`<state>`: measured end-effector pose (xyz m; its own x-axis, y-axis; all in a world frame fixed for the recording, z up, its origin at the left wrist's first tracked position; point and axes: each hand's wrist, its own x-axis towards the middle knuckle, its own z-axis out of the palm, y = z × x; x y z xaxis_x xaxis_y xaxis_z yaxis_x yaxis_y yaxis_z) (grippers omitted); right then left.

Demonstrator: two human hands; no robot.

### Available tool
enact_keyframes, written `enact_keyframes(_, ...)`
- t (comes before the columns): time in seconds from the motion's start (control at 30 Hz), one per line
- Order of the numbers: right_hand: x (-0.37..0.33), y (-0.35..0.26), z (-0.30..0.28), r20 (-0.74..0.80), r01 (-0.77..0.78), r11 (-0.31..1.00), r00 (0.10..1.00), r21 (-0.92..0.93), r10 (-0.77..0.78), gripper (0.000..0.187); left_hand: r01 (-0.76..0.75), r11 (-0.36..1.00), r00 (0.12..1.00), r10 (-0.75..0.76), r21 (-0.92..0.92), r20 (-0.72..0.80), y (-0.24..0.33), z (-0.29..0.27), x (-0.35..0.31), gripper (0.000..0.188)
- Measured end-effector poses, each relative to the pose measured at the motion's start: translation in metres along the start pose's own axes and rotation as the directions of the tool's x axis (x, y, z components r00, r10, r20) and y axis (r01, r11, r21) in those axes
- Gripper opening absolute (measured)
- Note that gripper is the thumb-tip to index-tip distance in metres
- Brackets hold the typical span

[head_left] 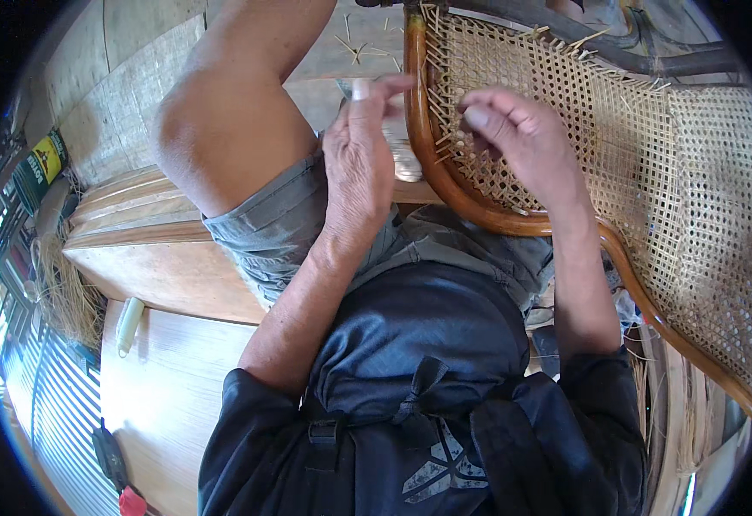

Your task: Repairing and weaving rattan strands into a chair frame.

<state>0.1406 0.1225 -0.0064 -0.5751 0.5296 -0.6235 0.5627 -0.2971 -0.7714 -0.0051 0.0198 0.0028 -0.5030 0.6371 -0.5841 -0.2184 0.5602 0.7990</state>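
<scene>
A woven cane panel [556, 103] with open holes lies at the right, inside a curved, glossy brown wooden frame [479, 213] that rests by my lap. Cut cane ends stick out along its left and upper edges. My right hand [522, 142] is over the panel's left part, with thumb and fingers curled together; whatever they may hold is hidden. Just left of the frame is my left hand [360, 142], thumb raised and fingers pointing toward the frame. Its fingertips are blurred, and a small dark and teal thing [344, 88] shows behind it.
My bare bent knee [195, 129] is at the upper left, beside a wooden bench [152, 271]. Loose cane bits [356, 52] lie on the floor. Further left are a green and yellow can [40, 170], a fibre bundle [64, 288], a pale green cylinder [130, 325] and a black object [109, 456].
</scene>
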Motion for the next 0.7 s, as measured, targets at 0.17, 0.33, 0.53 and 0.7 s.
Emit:
enact_keyframes(0.17,-0.01,-0.029,0.015,0.267,0.078,0.997,0.961,0.008,-0.077,0.025,-0.436,0.897,0.899,0.431,0.076,0.079,0.006,0.024,0.001,0.034)
enact_keyframes(0.33,-0.004,0.003,-0.007,0.081,-0.013,0.968,0.996,-0.249,0.034,0.018,-0.215,0.976,0.976,0.216,0.02,-0.016,-0.022,0.009,0.008,0.032)
enact_keyframes(0.53,0.002,0.012,-0.017,0.025,-0.13,0.945,0.989,-0.299,0.144,0.022,0.385,0.875,0.92,-0.341,-0.294,0.193,-0.057,0.033,0.004,0.044)
enact_keyframes(0.7,0.009,0.013,-0.017,0.173,0.017,0.827,0.98,-0.563,0.098,0.028,0.369,0.877,0.928,-0.329,-0.307,0.176,-0.069,0.039,-0.002,0.04)
